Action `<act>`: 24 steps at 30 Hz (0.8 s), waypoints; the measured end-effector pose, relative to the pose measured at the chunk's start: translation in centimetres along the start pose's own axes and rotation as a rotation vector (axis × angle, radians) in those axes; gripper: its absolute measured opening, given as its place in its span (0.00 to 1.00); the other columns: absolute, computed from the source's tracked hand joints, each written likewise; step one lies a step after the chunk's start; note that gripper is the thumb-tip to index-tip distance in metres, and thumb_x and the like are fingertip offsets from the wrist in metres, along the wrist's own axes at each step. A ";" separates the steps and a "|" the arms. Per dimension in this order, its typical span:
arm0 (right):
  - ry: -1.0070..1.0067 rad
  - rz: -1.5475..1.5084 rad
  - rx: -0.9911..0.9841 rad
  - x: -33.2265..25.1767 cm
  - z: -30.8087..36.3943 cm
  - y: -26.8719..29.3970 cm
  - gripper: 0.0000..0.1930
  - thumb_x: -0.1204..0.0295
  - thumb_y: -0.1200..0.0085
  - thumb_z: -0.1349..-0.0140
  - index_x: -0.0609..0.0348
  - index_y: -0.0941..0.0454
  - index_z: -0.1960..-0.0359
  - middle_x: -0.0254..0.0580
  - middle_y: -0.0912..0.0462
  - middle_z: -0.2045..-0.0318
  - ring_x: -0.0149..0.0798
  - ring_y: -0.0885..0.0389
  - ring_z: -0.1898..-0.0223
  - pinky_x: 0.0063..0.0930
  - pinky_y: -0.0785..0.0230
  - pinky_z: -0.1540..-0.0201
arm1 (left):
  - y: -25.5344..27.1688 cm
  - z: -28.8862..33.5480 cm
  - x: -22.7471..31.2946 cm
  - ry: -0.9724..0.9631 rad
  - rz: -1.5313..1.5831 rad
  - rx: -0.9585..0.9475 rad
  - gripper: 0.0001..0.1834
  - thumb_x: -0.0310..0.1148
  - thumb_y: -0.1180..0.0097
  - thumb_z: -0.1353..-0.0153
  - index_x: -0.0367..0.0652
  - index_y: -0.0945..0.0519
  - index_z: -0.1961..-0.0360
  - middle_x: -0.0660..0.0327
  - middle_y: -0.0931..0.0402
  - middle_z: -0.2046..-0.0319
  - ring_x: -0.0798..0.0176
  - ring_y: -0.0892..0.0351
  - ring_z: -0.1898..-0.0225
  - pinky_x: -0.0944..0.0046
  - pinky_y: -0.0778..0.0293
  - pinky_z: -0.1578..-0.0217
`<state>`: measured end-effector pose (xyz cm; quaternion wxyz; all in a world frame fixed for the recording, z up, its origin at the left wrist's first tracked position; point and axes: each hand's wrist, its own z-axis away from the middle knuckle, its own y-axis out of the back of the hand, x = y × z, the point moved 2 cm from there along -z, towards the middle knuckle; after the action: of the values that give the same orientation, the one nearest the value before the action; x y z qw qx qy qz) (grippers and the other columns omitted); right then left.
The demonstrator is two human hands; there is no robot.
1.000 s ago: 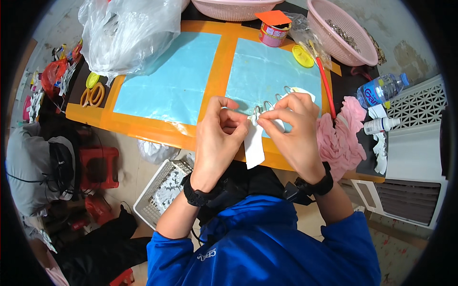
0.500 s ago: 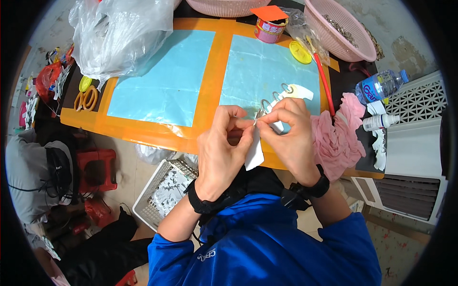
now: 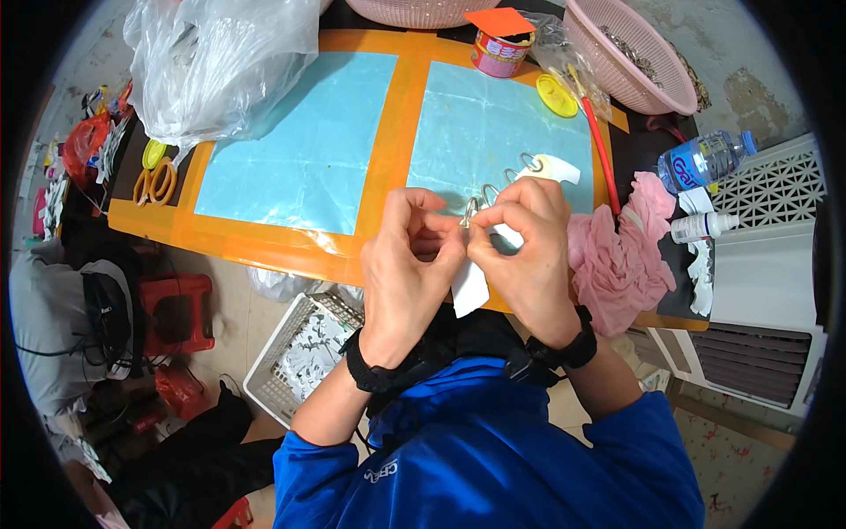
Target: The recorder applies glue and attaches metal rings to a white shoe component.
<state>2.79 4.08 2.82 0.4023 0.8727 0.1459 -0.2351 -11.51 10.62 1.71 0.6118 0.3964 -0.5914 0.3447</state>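
Above the table's near edge, my left hand (image 3: 405, 269) and my right hand (image 3: 529, 264) meet fingertip to fingertip, both closed in a pinch. Between them is a thin metal ring (image 3: 471, 208), its upper loop showing above the fingers. A white strip (image 3: 471, 289) hangs below the fingertips; how it joins the ring is hidden. Just beyond the right hand, several more metal rings (image 3: 531, 162) lie in a slanting row along white pieces, with a pale cream-white piece (image 3: 559, 169) at the far end. My right fingers partly cover this row.
Orange tape frames the blue-topped table (image 3: 300, 141). A plastic bag (image 3: 225, 70) and scissors (image 3: 155, 182) lie left. A can (image 3: 500, 53), pink basket (image 3: 630, 53), red rod (image 3: 599, 154), pink cloth (image 3: 621, 251) and bottle (image 3: 705, 160) line the right. Below is a white crate (image 3: 280, 370).
Both hands have shifted slightly left, still pinching. The ring's loop now stands more upright above the fingertips, and the white strip hangs a little lower.
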 end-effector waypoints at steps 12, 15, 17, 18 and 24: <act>0.162 0.004 -0.183 -1.7 1.4 0.6 0.13 0.79 0.36 0.40 0.64 0.14 0.52 0.41 0.23 0.58 0.50 0.26 0.47 0.47 0.38 0.42 | 1.0 -0.7 -0.2 0.035 0.038 -0.065 0.17 0.19 0.37 0.28 0.37 0.28 0.44 0.59 0.14 0.59 0.70 0.14 0.58 0.69 0.19 0.55; 0.195 0.031 -0.279 -2.2 1.5 1.2 0.18 0.80 0.40 0.42 0.69 0.16 0.49 0.45 0.24 0.53 0.51 0.28 0.43 0.50 0.38 0.41 | 1.1 -1.0 0.2 0.086 0.104 -0.094 0.17 0.19 0.37 0.28 0.37 0.29 0.43 0.59 0.14 0.60 0.69 0.14 0.58 0.68 0.19 0.54; 0.208 0.014 -0.345 -1.9 1.8 1.4 0.20 0.81 0.42 0.44 0.69 0.17 0.48 0.47 0.24 0.50 0.52 0.29 0.39 0.51 0.37 0.38 | 1.1 -1.4 0.3 0.097 0.015 -0.114 0.18 0.19 0.37 0.28 0.37 0.29 0.43 0.59 0.15 0.60 0.69 0.14 0.57 0.69 0.19 0.54; 0.235 0.027 -0.368 -1.6 1.8 1.8 0.20 0.81 0.42 0.44 0.69 0.17 0.48 0.47 0.24 0.50 0.53 0.29 0.38 0.51 0.37 0.37 | 1.2 -1.6 0.4 0.102 -0.030 -0.122 0.18 0.19 0.37 0.28 0.37 0.29 0.43 0.59 0.15 0.60 0.69 0.14 0.57 0.69 0.20 0.54; 0.361 -0.075 -0.345 0.0 1.2 4.7 0.17 0.81 0.41 0.45 0.60 0.12 0.52 0.40 0.16 0.55 0.53 0.24 0.39 0.52 0.33 0.36 | 1.2 -1.8 -0.2 0.055 -0.049 -0.081 0.18 0.19 0.37 0.29 0.39 0.29 0.43 0.61 0.16 0.62 0.71 0.16 0.60 0.69 0.20 0.56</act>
<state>4.50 0.21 5.12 0.5035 0.8131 0.2856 -0.0617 -11.77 12.72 1.64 0.6517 0.3760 -0.5780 0.3160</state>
